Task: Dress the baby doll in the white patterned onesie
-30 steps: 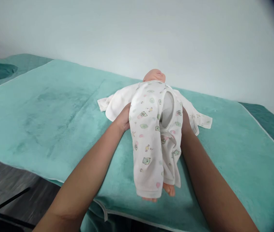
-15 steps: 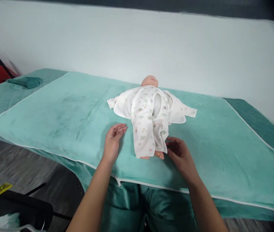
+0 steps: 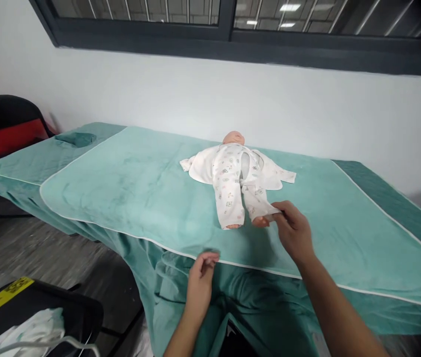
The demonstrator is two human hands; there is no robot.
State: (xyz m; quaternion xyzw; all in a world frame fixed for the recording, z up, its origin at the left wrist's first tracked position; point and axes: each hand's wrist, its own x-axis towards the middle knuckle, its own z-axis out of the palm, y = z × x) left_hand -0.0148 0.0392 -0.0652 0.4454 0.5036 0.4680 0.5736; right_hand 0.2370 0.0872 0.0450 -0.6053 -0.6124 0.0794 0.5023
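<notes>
A baby doll (image 3: 233, 138) lies on its back on a teal towel (image 3: 136, 188), dressed in a white printed romper (image 3: 232, 183). Its bare feet stick out at the near ends of the two trouser legs. My right hand (image 3: 292, 229) pinches the hem of the right trouser leg beside the doll's foot. My left hand (image 3: 200, 278) hovers near the front edge of the towel with its fingers loosely curled, and it holds nothing.
The towel covers a long bed with teal sheets (image 3: 392, 193) against a white wall under a dark-framed window (image 3: 228, 25). A small teal pillow (image 3: 75, 139) lies at the far left. A black bin with white cloth (image 3: 28, 327) stands on the floor at lower left.
The view has pulled back from the bed. Both hands left the doll's sides. The romper legs now lie apart, my right hand has taken the right leg's hem, and my left hand has dropped back.
</notes>
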